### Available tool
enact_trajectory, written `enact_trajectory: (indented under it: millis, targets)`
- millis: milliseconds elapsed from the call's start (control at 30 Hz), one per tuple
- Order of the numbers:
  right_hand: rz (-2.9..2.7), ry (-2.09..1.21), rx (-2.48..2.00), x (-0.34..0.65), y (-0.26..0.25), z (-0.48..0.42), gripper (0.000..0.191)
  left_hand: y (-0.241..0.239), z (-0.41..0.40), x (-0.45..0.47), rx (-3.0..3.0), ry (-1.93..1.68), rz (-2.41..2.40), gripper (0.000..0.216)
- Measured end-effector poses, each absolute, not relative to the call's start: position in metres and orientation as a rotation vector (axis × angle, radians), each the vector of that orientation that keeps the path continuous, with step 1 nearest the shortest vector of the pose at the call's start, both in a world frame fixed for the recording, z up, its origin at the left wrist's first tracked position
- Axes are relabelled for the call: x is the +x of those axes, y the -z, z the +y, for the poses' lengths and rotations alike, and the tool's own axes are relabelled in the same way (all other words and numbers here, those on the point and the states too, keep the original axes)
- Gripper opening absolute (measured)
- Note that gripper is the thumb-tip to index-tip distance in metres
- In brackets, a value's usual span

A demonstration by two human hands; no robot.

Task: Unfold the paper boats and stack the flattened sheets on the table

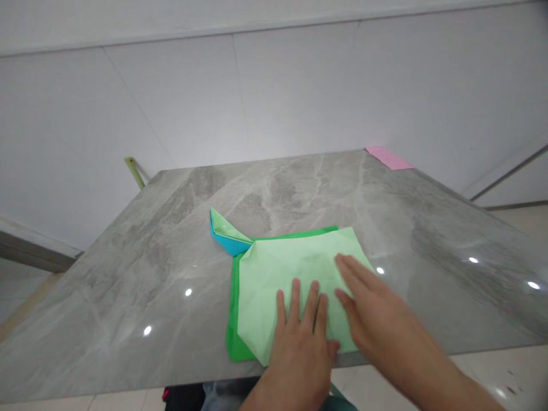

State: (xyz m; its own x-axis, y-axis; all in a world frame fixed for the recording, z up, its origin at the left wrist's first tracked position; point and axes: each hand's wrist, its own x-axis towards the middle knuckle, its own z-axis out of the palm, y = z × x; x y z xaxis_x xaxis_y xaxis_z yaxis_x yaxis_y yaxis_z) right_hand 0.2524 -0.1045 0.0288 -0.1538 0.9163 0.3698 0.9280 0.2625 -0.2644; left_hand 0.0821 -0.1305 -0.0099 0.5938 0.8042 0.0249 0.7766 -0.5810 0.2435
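A light green sheet of paper [274, 268] lies near the front edge of the table over darker green paper [234, 319]. Its left corners look folded or cut off at a slant. My left hand [302, 337] rests flat on the light green sheet with its fingers spread. On the sheet's right part is my right hand [363, 291], turned partly sideways, fingers stretched out and thumb apart; no object shows in it. A folded paper piece [231, 238], blue outside and light green inside, touches the sheets' upper left corner. My right hand hides part of the sheet's right edge.
The grey marble-patterned table [180, 228] reaches back to a white wall [291, 85]. A pink sheet of paper [390, 158] sits at the far right corner, overhanging the edge. Beyond the far left corner stands a thin yellow-green strip [135, 172].
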Motion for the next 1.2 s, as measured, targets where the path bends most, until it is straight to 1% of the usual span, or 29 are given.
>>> enact_trajectory:
  millis: [100,167,233,333,433,533,667,733,833,900,1067,1200]
  targets:
    - [-2.393,-0.106,-1.502,0.215,-0.015,-0.102,0.051,0.006,-0.124,0.069,2.565,-0.193,1.314,0.066]
    - [-2.427,-0.121,-1.570,0.206,0.000,-0.096,0.048,0.002,-0.114,0.053,2.474,-0.177,1.476,0.059]
    - [-2.434,-0.069,-1.592,0.207,0.012,-0.092,0.049,-0.002,-0.098,0.032,2.379,-0.159,1.699,0.054]
    - [-2.443,0.000,-1.574,0.213,0.018,-0.091,0.054,-0.005,-0.069,0.003,2.312,-0.176,1.847,0.059]
    - [-2.459,0.000,-1.581,0.215,0.015,-0.094,0.055,-0.004,-0.040,-0.014,2.241,-0.234,1.926,0.058]
    - [-2.471,-0.018,-1.593,0.213,0.012,-0.095,0.055,0.000,-0.019,-0.020,2.177,-0.330,1.934,0.061]
    - [-2.439,-0.044,-1.615,0.213,0.010,-0.094,0.053,0.008,-0.010,-0.026,2.109,-0.580,1.869,0.065]
    - [-2.290,0.015,-1.773,0.217,0.011,-0.092,0.055,0.012,-0.010,-0.030,2.079,-0.744,1.808,0.065]
    - [-1.986,0.092,-2.076,0.226,0.013,-0.087,0.065,0.013,-0.010,-0.034,2.020,-0.935,1.752,0.063]
    - [-1.903,0.067,-2.158,0.230,0.017,-0.084,0.070,0.012,-0.011,-0.034,1.979,-0.986,1.754,0.062]
    - [-1.912,0.073,-2.147,0.224,0.018,-0.082,0.065,0.009,-0.013,-0.031,1.905,-1.059,1.733,0.061]
    - [-1.915,0.047,-2.162,0.210,0.010,-0.082,0.065,0.004,-0.013,-0.033,1.926,-1.044,1.730,0.059]
